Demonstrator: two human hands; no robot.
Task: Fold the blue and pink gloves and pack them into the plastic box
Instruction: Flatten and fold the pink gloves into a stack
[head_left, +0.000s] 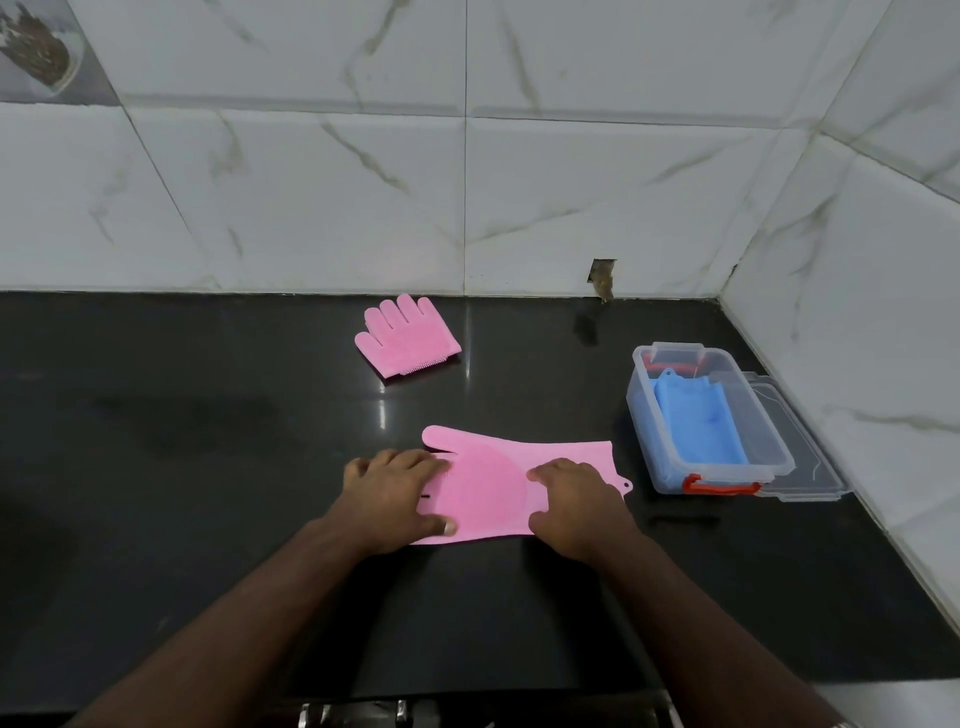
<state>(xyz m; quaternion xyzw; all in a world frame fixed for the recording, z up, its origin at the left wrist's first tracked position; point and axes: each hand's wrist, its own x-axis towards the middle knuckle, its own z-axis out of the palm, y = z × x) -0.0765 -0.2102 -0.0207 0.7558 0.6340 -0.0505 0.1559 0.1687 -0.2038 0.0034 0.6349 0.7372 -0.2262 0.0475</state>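
A pink glove (488, 483) lies flat on the black counter (208, 441), thumb pointing away from me and cuff to the right. My left hand (395, 493) rests on its finger end and hides the fingers; the thumb lies on the glove's near edge. My right hand (576, 499) presses the cuff half, fingers pointing left. A second pink glove (408, 335) lies folded near the back wall. The clear plastic box (649, 431) stands open at the right with blue gloves (696, 415) inside.
The box's clear lid (810, 467) lies under and beside the box, against the right wall. A red latch (722, 486) faces me on the box's near end. Tiled walls (467, 197) close off the back and right of the counter.
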